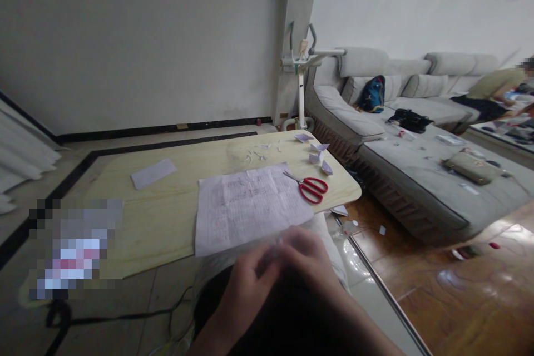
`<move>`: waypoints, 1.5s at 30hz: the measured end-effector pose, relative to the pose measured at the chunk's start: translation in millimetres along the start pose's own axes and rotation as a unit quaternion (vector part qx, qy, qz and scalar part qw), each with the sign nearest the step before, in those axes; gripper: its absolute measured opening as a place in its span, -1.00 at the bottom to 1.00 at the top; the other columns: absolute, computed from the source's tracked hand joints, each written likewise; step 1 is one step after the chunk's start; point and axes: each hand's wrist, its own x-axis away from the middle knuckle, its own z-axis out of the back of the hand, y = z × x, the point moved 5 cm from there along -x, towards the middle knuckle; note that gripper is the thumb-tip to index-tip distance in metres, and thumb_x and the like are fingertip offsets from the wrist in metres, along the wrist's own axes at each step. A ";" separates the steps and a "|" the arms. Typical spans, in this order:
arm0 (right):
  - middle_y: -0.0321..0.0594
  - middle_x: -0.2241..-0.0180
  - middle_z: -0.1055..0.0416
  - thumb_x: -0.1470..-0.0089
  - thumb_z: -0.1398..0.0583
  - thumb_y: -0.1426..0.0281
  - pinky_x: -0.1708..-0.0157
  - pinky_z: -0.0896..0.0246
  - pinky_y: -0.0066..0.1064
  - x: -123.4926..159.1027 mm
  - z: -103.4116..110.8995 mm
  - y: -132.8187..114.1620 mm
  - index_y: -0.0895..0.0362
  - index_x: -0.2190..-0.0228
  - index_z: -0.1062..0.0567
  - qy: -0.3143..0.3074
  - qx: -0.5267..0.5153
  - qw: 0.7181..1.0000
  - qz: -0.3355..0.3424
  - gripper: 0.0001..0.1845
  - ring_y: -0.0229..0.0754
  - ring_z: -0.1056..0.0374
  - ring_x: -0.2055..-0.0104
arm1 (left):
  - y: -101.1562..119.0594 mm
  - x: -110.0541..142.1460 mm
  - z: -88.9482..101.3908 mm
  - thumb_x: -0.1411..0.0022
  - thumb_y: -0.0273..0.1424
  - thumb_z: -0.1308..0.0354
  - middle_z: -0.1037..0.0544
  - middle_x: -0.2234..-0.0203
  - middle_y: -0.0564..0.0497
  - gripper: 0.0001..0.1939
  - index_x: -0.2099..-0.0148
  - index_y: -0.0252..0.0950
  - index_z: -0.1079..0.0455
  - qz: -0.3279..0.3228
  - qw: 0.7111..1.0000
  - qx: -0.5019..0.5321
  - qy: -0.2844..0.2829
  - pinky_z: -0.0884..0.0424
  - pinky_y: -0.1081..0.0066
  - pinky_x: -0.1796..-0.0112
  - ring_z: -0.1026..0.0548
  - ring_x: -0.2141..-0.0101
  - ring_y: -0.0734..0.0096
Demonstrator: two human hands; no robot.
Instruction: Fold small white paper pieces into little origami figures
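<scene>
Low over my lap, just in front of the wooden table (183, 200), my left hand (251, 271) and my right hand (306, 250) meet with fingers bent inward and closed. Something small and whitish shows between the fingertips, too blurred to name. Beyond them a creased printed sheet of paper (250, 208) lies at the table's near edge. Red-handled scissors (314, 189) rest on its right side, blades pointing to the upper left. Small folded paper pieces (326, 168) stand near the right end of the table. Thin white paper scraps (255, 157) are scattered behind the sheet.
A plain paper rectangle (153, 173) lies on the table's left part. A pixelated patch covers its left corner. To the right stand a grey sofa (434, 178) with bags, and a seated person (494, 89). A dark cable (125, 317) runs across the floor at left.
</scene>
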 end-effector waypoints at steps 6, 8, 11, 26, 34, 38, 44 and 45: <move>-0.37 0.57 -0.34 0.04 -0.34 0.22 0.51 -0.20 -0.48 -0.8 -0.6 4.4 0.13 0.48 -0.47 -0.008 -0.019 1.000 -0.003 -0.75 -0.29 -0.26 0.53 | 2.2 1.9 2.4 -0.35 -0.26 -0.05 -0.59 0.49 0.06 -0.73 0.30 -0.25 -0.50 -0.022 1.000 -0.010 0.010 -0.46 0.48 0.40 -0.55 0.43 0.35; -0.36 0.58 -0.36 0.04 -0.35 0.18 0.51 -0.20 -0.47 -1.0 -2.2 6.8 0.14 0.47 -0.48 -0.020 -0.029 0.999 -0.014 -0.72 -0.29 -0.28 0.54 | 1.7 1.9 1.0 -0.37 -0.24 -0.01 -0.59 0.47 0.05 -0.71 0.28 -0.24 -0.49 -0.021 1.000 -0.002 0.003 -0.48 0.46 0.36 -0.56 0.39 0.34; -0.36 0.58 -0.39 0.06 -0.36 0.16 0.52 -0.21 -0.47 -1.9 -2.1 9.8 0.14 0.49 -0.47 -0.014 -0.041 0.999 -0.014 -0.69 -0.28 -0.30 0.54 | 1.4 1.6 -1.0 -0.34 -0.22 -0.06 -0.62 0.42 0.05 -0.75 0.20 -0.23 -0.50 -0.010 1.000 -0.004 -0.001 -0.49 0.46 0.34 -0.58 0.36 0.33; -0.35 0.63 -0.41 0.06 -0.37 0.19 0.62 -0.15 -0.52 -0.5 -4.8 0.8 0.17 0.51 -0.49 -0.048 -0.074 0.995 -0.045 -0.70 -0.32 -0.28 0.61 | 2.1 1.0 -1.0 -0.31 -0.30 -0.11 -0.62 0.45 0.06 -0.81 0.19 -0.25 -0.52 0.014 1.000 0.010 -0.011 -0.45 0.48 0.40 -0.58 0.40 0.34; -0.34 0.66 -0.43 0.06 -0.39 0.22 0.67 -0.16 -0.55 -0.8 -6.5 12.0 0.17 0.54 -0.44 -0.039 -0.121 0.991 -0.044 -0.68 -0.34 -0.29 0.67 | 3.4 -0.8 -1.2 -0.32 -0.32 -0.09 -0.63 0.40 0.05 -0.80 0.17 -0.27 -0.51 0.005 1.000 0.023 -0.015 -0.45 0.46 0.32 -0.57 0.35 0.33; -0.35 0.66 -0.42 0.09 -0.40 0.22 0.69 -0.18 -0.56 -0.6 -5.1 15.7 0.18 0.56 -0.43 -0.019 -0.126 0.991 -0.046 -0.66 -0.33 -0.29 0.67 | 2.2 -0.3 -1.6 -0.34 -0.28 -0.07 -0.61 0.38 0.05 -0.77 0.15 -0.26 -0.51 -0.004 0.999 0.031 -0.014 -0.44 0.45 0.27 -0.55 0.32 0.33; -0.33 0.68 -0.40 -0.02 -0.34 0.20 0.71 -0.18 -0.55 1.1 -5.8 17.7 0.19 0.52 -0.46 -0.041 -0.148 0.986 -0.059 -0.68 -0.33 -0.28 0.70 | -2.2 0.3 -2.2 -0.36 -0.19 -0.02 -0.53 0.50 0.05 -0.67 0.35 -0.29 -0.43 0.027 0.999 0.025 -0.011 -0.38 0.47 0.41 -0.49 0.42 0.36; -0.33 0.67 -0.41 -0.04 -0.33 0.20 0.70 -0.19 -0.54 1.0 -5.6 17.8 0.19 0.51 -0.46 -0.043 -0.149 0.986 -0.061 -0.68 -0.32 -0.29 0.69 | -1.9 0.3 -2.0 -0.36 -0.19 -0.02 -0.53 0.50 0.05 -0.66 0.36 -0.30 -0.42 0.030 0.999 0.024 -0.010 -0.37 0.48 0.42 -0.49 0.43 0.36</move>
